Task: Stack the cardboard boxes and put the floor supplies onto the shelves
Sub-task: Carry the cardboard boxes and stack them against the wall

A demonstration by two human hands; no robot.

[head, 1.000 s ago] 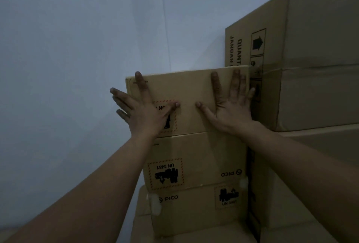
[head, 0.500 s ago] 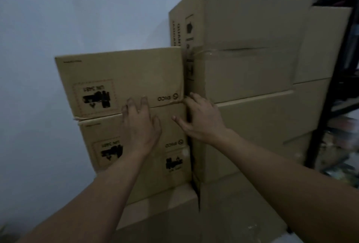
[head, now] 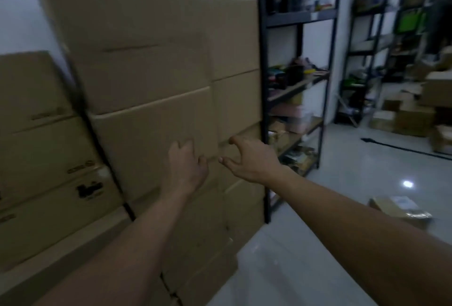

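At ten o'clock the cardboard boxes [head: 151,134] stand stacked against the wall [head: 19,12], steadying each other. Left hand [head: 186,166] and right hand [head: 249,156] hover near them, loosely curled, empty; shelves [head: 300,17] stand at one o'clock.

I see a black metal shelving rack [head: 263,85] by the white wall [head: 14,12]. Right of it, the glossy pale floor [head: 342,195] reflects a light spot [head: 407,184].

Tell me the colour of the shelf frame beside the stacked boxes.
The shelf frame is black, seen best in the head view.
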